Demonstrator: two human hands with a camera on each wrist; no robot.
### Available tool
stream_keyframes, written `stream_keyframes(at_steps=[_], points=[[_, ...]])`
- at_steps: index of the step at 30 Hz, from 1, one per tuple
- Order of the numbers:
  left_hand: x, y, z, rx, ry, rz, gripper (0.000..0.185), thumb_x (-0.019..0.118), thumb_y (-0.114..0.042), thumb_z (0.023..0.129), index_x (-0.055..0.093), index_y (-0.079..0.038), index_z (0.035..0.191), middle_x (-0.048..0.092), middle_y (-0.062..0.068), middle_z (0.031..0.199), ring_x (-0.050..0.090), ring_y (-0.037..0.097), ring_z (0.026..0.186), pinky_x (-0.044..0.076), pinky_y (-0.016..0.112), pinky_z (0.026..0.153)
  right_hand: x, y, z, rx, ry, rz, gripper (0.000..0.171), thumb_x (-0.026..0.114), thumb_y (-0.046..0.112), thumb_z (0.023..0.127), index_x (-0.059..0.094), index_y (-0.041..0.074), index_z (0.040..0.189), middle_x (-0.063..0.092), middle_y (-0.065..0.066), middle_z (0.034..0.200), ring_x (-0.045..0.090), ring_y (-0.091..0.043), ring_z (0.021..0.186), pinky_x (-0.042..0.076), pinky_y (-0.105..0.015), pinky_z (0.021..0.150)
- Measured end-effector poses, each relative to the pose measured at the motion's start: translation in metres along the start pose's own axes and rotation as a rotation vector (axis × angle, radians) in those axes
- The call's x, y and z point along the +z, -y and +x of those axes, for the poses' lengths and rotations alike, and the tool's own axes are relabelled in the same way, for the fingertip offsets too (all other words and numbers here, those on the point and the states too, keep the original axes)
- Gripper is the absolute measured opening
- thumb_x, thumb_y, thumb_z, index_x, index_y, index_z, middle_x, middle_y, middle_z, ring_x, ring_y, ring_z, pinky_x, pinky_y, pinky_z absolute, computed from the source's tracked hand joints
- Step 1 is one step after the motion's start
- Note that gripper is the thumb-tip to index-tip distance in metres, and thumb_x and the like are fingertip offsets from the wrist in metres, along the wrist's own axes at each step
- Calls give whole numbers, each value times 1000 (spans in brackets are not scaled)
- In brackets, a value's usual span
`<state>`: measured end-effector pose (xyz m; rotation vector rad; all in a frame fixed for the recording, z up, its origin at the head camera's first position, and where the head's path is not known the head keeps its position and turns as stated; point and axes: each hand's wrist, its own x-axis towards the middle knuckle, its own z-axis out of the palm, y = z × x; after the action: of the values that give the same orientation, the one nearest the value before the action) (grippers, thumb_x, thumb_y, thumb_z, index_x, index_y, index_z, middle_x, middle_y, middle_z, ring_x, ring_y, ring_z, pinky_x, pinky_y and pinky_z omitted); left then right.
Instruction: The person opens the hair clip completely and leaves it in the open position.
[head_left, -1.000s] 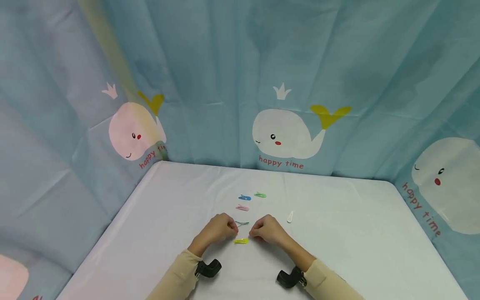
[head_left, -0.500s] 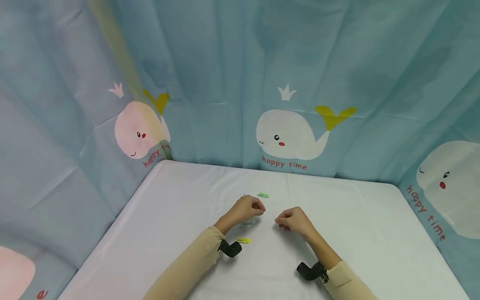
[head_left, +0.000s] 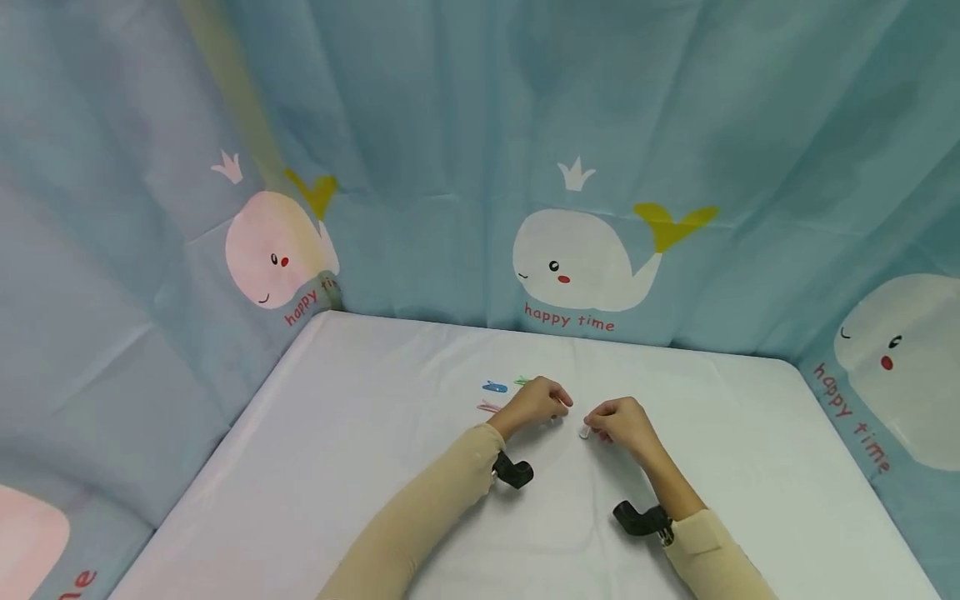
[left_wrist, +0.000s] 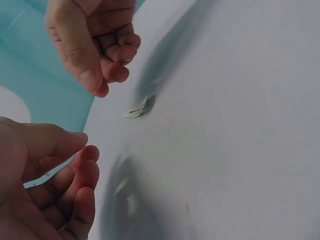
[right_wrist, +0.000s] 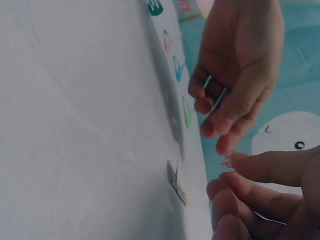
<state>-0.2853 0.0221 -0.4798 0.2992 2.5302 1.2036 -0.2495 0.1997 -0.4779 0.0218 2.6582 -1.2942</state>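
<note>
A white snap hair clip [head_left: 584, 432] lies on the white table just below my right hand [head_left: 622, 423]. In the left wrist view the clip [left_wrist: 139, 109] sits with its two layers spread apart, beneath the fingertips. The right hand hovers over it, fingers loosely bent and nothing between them. My left hand [head_left: 537, 402] is held to the left of the clip, its thumb [left_wrist: 65, 142] and fingers relaxed, holding nothing. In the right wrist view the same clip [right_wrist: 177, 187] stands apart from both hands.
Farther left lie a blue hair clip [head_left: 495, 387], a pink one [head_left: 489, 407] and a green one [head_left: 522, 380], partly behind the left hand. A dark green clip [right_wrist: 155, 7] shows in the right wrist view. A whale-print curtain [head_left: 420, 250] borders the table.
Both hands have moved right and away from the body, from around the yellow and teal clips to the white clip. The left sleeve now covers where the yellow clip lay.
</note>
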Motion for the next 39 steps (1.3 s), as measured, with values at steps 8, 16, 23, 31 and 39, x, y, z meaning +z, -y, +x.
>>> stream_keyframes(at_steps=[8,16,23,31,39], points=[[18,-10,13,58,14,215,17,73,-10,85,75,-16,101,72,-2,90,55,7,68,42,19,61,-1,-4,2,-31,-1,-133,13,75,12,81,74,-1,79,67,-6,64,55,-13,57,43,-26,54],[27,-7,14,145,10,364,28,77,-15,82,74,-21,109,72,-2,101,60,10,82,47,23,74,3,-6,2,-90,-6,-241,17,81,17,76,74,2,75,67,-2,66,53,-13,60,41,-26,56],[30,-5,15,197,15,380,14,77,-16,83,75,-17,96,71,-4,90,57,8,78,45,22,73,5,-9,2,-102,-14,-252,14,81,11,74,72,0,75,68,-3,67,55,-14,62,42,-27,56],[25,-6,12,192,-13,362,6,76,-13,82,71,-15,80,67,-6,79,52,8,71,42,21,69,5,-12,4,-88,-26,-272,8,78,5,74,71,1,73,67,-4,69,57,-15,62,45,-28,56],[27,-3,10,165,-26,347,10,77,-16,82,70,-16,75,64,-7,74,49,7,68,40,21,69,6,-16,4,-47,-12,-223,9,74,4,79,70,2,71,63,-2,63,54,-13,57,43,-26,53]])
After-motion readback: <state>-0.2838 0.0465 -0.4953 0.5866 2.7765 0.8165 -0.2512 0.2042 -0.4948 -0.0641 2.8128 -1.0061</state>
